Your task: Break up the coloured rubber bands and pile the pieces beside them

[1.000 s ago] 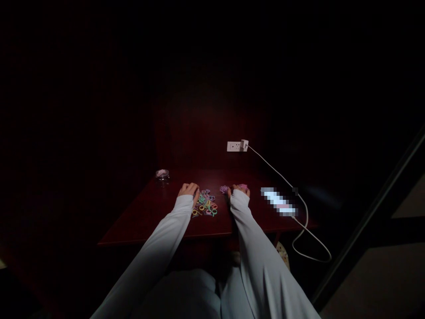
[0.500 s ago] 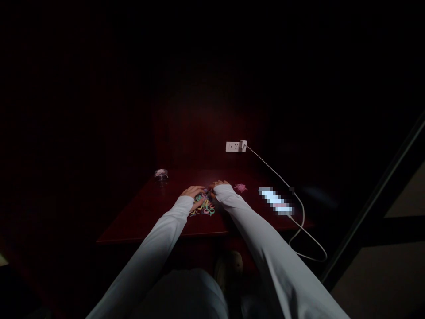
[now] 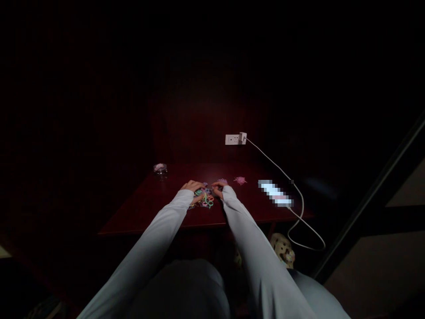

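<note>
A heap of small coloured loop-shaped pieces [image 3: 208, 202], in green, orange, yellow and purple, lies on the dark red table [image 3: 139, 212]. My left hand [image 3: 191, 188] rests over its left side, thumb apart from the fingers, with pieces showing between them. At the heap's right edge, my right hand [image 3: 218, 188] has its thumb and fingertips drawn together; what they hold is too small to make out. Just behind the right hand sits a small purple pile [image 3: 223, 181], partly covered by it. A pink pile [image 3: 240, 180] of thin pieces lies farther right.
A clear round container [image 3: 160, 169] with something pale pink stands at the back left. On the right lies a bright blurred-out device [image 3: 275, 193], its white cable [image 3: 300, 195] running to a charger in the wall socket [image 3: 231, 139]. A clog [image 3: 283, 250] shows below the table.
My right hand has gone from the purple and pink piles left to the coloured heap, then shifted slightly right. My left hand has stayed at the heap, its fingers spreading over it.
</note>
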{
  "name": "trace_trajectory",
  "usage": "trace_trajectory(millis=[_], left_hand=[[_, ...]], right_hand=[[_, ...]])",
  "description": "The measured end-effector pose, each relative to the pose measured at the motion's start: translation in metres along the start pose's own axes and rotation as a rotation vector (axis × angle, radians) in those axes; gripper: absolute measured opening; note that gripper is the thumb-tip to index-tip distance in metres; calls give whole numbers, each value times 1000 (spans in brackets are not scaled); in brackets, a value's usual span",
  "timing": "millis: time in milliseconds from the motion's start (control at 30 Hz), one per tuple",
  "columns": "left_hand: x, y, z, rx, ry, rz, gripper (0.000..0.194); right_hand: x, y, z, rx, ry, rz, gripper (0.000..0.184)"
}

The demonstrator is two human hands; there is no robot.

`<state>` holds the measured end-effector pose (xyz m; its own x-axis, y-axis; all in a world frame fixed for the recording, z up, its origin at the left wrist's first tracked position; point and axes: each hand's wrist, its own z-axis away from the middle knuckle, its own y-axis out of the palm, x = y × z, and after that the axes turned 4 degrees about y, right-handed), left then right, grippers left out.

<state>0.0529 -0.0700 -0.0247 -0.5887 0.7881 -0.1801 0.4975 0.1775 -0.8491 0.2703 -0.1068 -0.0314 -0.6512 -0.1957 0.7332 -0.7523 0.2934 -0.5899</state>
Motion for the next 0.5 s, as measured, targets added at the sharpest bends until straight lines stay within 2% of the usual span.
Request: trace_trajectory(millis=[133, 300, 500], left_hand=[[-1, 0, 2, -11, 1, -12, 25], [-1, 2, 2, -22, -5, -15, 24], [-1, -1, 1, -12, 1, -31, 20]], right_hand=[[1, 8, 1, 92, 2, -73, 24], [0, 11, 2, 142, 47, -103, 23], [0, 9, 4, 134, 81, -90, 20]])
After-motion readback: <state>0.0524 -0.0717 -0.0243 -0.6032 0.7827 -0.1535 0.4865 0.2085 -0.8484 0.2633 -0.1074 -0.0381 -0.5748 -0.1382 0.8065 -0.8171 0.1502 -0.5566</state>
